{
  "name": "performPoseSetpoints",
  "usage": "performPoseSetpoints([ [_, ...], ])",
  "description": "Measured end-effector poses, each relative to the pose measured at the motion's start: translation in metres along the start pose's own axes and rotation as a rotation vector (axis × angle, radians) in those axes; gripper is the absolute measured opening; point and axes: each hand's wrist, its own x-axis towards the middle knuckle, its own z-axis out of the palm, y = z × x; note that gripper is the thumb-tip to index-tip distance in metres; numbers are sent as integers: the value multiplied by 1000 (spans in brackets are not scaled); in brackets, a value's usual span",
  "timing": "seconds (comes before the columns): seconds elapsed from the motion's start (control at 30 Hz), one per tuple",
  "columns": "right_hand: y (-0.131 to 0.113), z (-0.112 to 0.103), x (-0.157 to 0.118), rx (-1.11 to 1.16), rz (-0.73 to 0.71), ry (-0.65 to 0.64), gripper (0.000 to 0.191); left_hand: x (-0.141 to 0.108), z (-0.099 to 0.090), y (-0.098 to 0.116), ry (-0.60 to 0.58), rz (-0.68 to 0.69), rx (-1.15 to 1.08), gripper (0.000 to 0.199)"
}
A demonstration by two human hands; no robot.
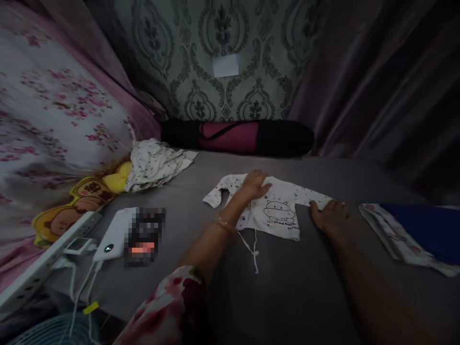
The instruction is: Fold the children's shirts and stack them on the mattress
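A small white baby shirt lies spread on the grey bed surface, with a cartoon animal on its front and tie strings trailing from its lower edge. My left hand rests on the upper part of the shirt, fingers stretched out. At the end of the sleeve on the right lies my right hand, its thumb apart from its fingers and touching the fabric. The other sleeve bends out to the left.
Crumpled patterned clothing lies at the back left beside a yellow cushion. Nearer are a white power bank, cables and a power strip. A black-and-red long bag lies along the wall. Folded blue fabric is at right.
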Motion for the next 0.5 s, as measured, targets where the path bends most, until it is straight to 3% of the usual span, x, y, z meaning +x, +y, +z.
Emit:
performPoseSetpoints([
  [0.1,1,-4,1,38,-3,-12,80,-36,-31,-50,99,-314,-62,41],
  [0.23,-8,-19,5,29,40,-59,69,-79,-48,-117,-2,-790,-37,33],
  [0.37,-47,-37,4,32,-175,37,51,-94,-46,-144,-83,-859,-62,29],
  [0.5,-117,-38,-2,166,-418,-38,43,-90,-42,-146,-165,-869,-149,36],
])
